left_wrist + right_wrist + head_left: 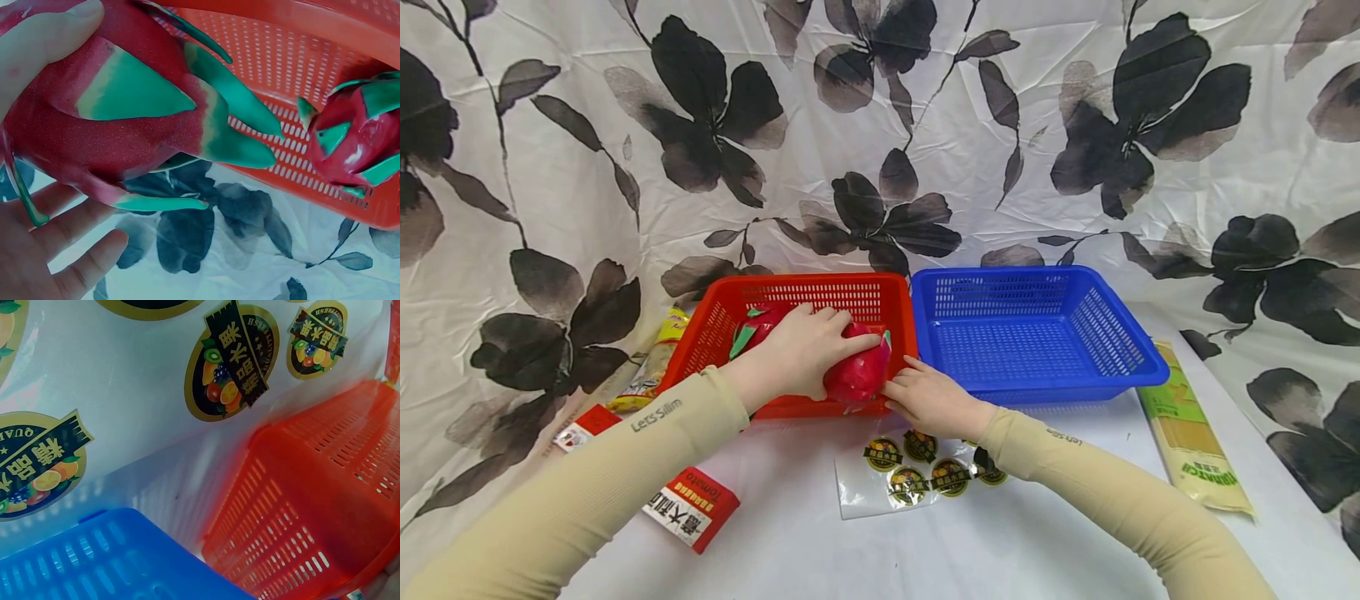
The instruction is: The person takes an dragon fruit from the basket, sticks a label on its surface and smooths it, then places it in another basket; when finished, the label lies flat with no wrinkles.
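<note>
On the white bench [970, 558]: one red basket [904, 312], one blue basket [1037, 385], side by side, the red to the left. Dragon fruit [859, 371], first of two: red with green-tipped scales, at the right part of the red basket's opening; whether it touches the bottom cannot be told. Left grip [801, 346]: grasping this fruit, thumb across one side, fingers along another. Second fruit [359, 144]: same kind, glossy, inside the red basket, left of the first. Right grip [936, 400]: fingers at the near right corner of the red basket, beside the blue one; whether they curl round the rim cannot be told. Clear sheet [853, 492]: flat, in front of the baskets, partly behind the right forearm, bearing round black-and-gold stickers [951, 477] with fruit pictures. Red box [700, 504], marked "Tomato": at left, partly hidden by the left sleeve [610, 467]. Yellow-topped bag [655, 362]: just left of the red basket. Noodle pack [1195, 433], green and yellow: right of the blue basket, lying lengthwise. Sleeves: a beige pair, lettered. Backdrop [587, 83]: white cloth, dark floral print, creased.
</note>
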A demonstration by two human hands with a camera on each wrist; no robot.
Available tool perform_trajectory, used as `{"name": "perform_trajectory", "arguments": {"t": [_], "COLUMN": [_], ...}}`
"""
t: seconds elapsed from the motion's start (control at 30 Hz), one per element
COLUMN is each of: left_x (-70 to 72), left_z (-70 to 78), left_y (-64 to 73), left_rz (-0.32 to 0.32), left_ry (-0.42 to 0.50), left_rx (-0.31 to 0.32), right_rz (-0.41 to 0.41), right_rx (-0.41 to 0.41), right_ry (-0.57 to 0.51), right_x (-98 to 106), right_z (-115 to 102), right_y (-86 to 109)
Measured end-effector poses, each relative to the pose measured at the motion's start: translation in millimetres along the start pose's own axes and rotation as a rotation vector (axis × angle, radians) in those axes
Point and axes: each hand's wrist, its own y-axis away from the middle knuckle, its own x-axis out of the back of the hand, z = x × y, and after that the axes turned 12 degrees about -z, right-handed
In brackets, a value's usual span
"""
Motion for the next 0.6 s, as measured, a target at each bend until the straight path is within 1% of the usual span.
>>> {"name": "perform_trajectory", "arguments": {"t": [0.2, 0.37, 0.6], "left_x": [4.3, 5.9, 5.5], "left_z": [7.6, 15.3, 24.0], "left_y": [7.6, 12.4, 21.1], "left_rz": [0.026, 0.05, 0.077], "left_ry": [-0.033, -0.03, -0.035], "left_rx": [-0.022, -0.047, -0.051], "right_rz": [0.009, 0.014, 0.018], "right_rx": [-0.007, -0.008, -0.006], "right_ry": [-0.012, -0.01, 0.005], "right_x": [0.3, -1.1, -2.4], "right_z": [0.0, 0.9, 1.8], "right_y": [0.4, 0.3, 0.8]}}
